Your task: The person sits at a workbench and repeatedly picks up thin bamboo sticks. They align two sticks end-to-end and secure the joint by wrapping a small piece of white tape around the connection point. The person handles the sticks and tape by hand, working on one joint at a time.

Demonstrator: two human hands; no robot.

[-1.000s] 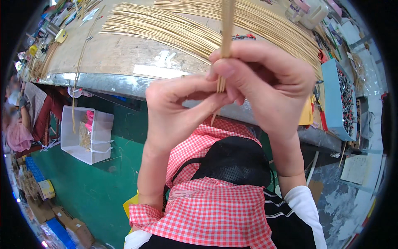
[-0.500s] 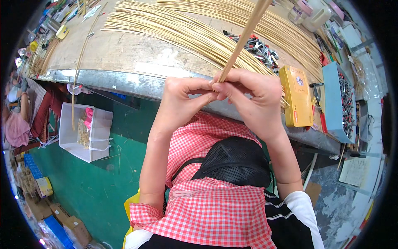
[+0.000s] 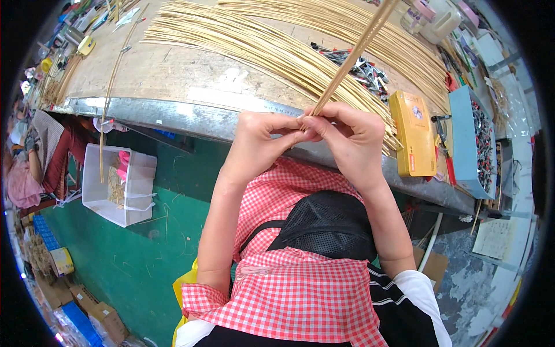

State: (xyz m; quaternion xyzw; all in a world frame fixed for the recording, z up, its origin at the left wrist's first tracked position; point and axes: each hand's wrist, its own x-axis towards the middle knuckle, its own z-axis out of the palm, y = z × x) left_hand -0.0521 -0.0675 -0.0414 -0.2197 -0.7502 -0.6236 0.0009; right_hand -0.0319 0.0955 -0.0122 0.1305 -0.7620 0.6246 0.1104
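Both hands meet in front of the table's near edge, pinching the lower end of a small bundle of thin bamboo strips (image 3: 354, 56). The strips slant up and to the right, out of the top of the picture. My left hand (image 3: 263, 139) has thumb and forefinger closed at the very end of the bundle. Right beside it, my right hand (image 3: 350, 136) grips the same end between thumb and fingers. The exact tip is hidden by the fingertips. Behind the hands, a broad pile of bamboo strips (image 3: 231, 43) lies across the table (image 3: 167, 66).
Small black and red clips (image 3: 370, 78) lie heaped among the strips. To the right are a yellow tin (image 3: 413, 136), red-handled pliers (image 3: 448, 153) and a blue box (image 3: 465, 139) of clips. A white bin (image 3: 130, 208) stands on the green floor at left, near another person (image 3: 34, 156).
The upper part of the held bundle has swung to the right, and its strips look slightly fanned. Both hands have shifted a little lower, still pinching the end.
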